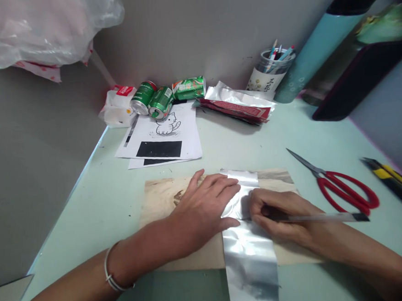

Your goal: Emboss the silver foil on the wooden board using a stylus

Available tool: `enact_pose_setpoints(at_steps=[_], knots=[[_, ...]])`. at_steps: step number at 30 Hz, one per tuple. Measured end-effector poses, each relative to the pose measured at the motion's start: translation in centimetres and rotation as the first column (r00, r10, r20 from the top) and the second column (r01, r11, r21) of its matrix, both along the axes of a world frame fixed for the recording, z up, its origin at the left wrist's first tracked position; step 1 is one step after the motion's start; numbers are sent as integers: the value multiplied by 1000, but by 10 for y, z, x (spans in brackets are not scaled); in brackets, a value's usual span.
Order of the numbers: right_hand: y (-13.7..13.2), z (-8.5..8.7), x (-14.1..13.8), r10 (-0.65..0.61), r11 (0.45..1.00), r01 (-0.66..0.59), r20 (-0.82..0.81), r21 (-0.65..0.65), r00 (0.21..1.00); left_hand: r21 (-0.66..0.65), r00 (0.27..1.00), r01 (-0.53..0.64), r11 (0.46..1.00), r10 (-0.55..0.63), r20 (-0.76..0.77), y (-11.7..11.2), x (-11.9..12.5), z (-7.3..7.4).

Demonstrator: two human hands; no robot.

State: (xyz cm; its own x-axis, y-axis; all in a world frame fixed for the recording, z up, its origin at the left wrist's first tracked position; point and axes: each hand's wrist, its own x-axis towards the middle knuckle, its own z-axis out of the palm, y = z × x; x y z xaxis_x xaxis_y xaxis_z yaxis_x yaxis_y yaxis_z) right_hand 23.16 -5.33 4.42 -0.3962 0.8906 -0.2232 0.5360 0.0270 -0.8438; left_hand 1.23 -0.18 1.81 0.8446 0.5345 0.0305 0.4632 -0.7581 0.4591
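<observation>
A strip of shiny silver sheet metal (250, 257) lies lengthwise over a pale wooden board (191, 256), its near end reaching past the board's front edge. My left hand (204, 203) rests flat with fingers spread, fingertips and thumb touching the strip. In my right hand (277, 211) a pen (324, 217) is gripped, its dark-capped end pointing right. The pen's tip is near the strip's middle, by my left thumb; whether it touches cannot be made out. A dark knot in the wood shows beside my left fingers.
Red-handled scissors (348, 186) and a yellow-black utility knife (395, 178) lie at right. Behind are cat-drawing sheets (189, 137), several green cans (161, 103), a foil packet (235, 104), a tissue pack (118, 108), a pen jar (267, 72) and a blue bottle (321, 46).
</observation>
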Motion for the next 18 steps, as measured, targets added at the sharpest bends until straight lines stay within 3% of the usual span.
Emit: enact_pose_setpoints(at_steps=[18], knots=[[1, 4, 5, 69, 997, -68, 23, -46, 997, 11, 1000, 17, 1000, -17, 16, 0, -2, -2]])
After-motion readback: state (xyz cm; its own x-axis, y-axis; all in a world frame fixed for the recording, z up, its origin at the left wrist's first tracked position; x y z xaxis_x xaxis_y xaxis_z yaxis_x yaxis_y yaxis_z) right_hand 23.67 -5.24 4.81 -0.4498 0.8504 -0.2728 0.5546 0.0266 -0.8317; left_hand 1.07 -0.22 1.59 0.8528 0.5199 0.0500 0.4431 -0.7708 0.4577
